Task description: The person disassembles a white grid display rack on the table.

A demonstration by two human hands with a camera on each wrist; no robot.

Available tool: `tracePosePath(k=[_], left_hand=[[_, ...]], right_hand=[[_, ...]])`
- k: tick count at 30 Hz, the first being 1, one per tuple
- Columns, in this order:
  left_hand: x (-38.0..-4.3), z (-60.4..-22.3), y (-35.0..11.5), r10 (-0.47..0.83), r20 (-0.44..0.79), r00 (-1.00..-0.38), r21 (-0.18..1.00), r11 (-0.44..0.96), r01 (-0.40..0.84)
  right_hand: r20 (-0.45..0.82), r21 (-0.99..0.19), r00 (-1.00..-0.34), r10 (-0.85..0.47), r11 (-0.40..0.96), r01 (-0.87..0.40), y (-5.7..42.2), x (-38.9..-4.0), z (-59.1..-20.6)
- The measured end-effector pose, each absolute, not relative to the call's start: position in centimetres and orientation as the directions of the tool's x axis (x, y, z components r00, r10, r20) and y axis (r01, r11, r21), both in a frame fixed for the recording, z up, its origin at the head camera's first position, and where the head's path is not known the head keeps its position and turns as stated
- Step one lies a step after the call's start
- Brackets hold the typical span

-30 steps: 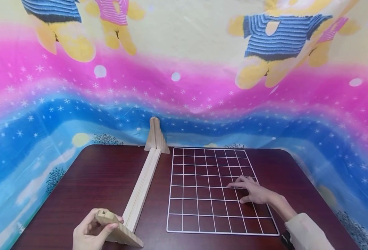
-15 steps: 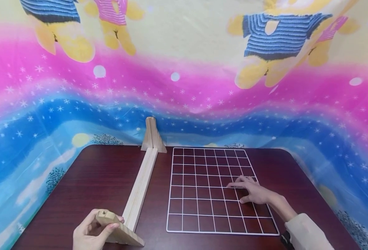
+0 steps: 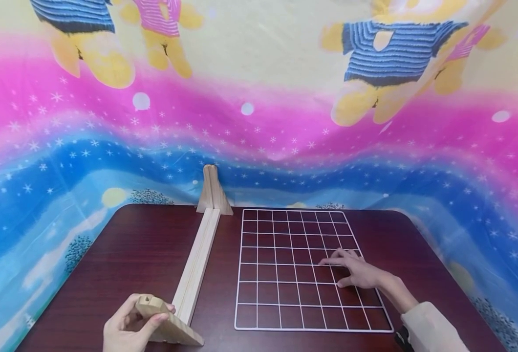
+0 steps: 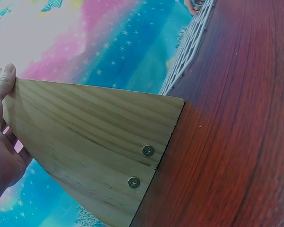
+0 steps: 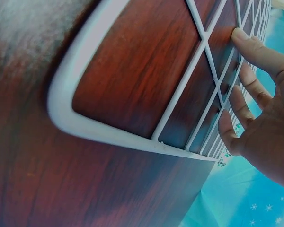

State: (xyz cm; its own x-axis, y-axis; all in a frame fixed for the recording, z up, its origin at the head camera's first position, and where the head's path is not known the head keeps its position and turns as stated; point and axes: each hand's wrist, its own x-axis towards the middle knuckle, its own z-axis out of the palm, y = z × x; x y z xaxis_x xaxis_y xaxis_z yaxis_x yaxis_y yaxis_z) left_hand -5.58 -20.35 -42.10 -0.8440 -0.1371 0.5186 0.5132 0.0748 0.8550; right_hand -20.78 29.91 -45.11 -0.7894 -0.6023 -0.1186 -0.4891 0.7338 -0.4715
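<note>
My left hand (image 3: 124,325) grips the near end piece (image 3: 177,331) of a wooden stand, thumb on one face and fingers behind it. A long grooved wooden bar (image 3: 197,264) runs from there to an upright far end piece (image 3: 213,193) near the table's back edge. In the left wrist view the near end piece (image 4: 94,137) is wide at the bottom and shows two screws (image 4: 148,151). To the right, my right hand (image 3: 357,270) rests over a flat white wire grid panel (image 3: 312,331), fingers spread; the right wrist view shows the fingertips at the wires.
Under everything is a dark red-brown wooden table (image 3: 122,254) with rounded far corners. Behind and around it hangs a printed cloth (image 3: 276,127) with bears and snowflakes. A strip of table separates the wooden stand from the grid panel.
The far end of the wooden stand has swung slightly left, away from the grid panel, while its near end stays almost in place in my left hand. My right hand has kept its place.
</note>
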Motion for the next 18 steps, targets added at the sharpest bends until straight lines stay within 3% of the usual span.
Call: tracePosePath(k=[18], left_hand=[[-5.44,-42.39,-19.99,-0.142,0.521,-0.841,0.843,-0.065,0.534]], right_hand=[[-0.129,-0.489,-0.813,-0.568,0.749,-0.446,29.94,-20.41,-45.38]])
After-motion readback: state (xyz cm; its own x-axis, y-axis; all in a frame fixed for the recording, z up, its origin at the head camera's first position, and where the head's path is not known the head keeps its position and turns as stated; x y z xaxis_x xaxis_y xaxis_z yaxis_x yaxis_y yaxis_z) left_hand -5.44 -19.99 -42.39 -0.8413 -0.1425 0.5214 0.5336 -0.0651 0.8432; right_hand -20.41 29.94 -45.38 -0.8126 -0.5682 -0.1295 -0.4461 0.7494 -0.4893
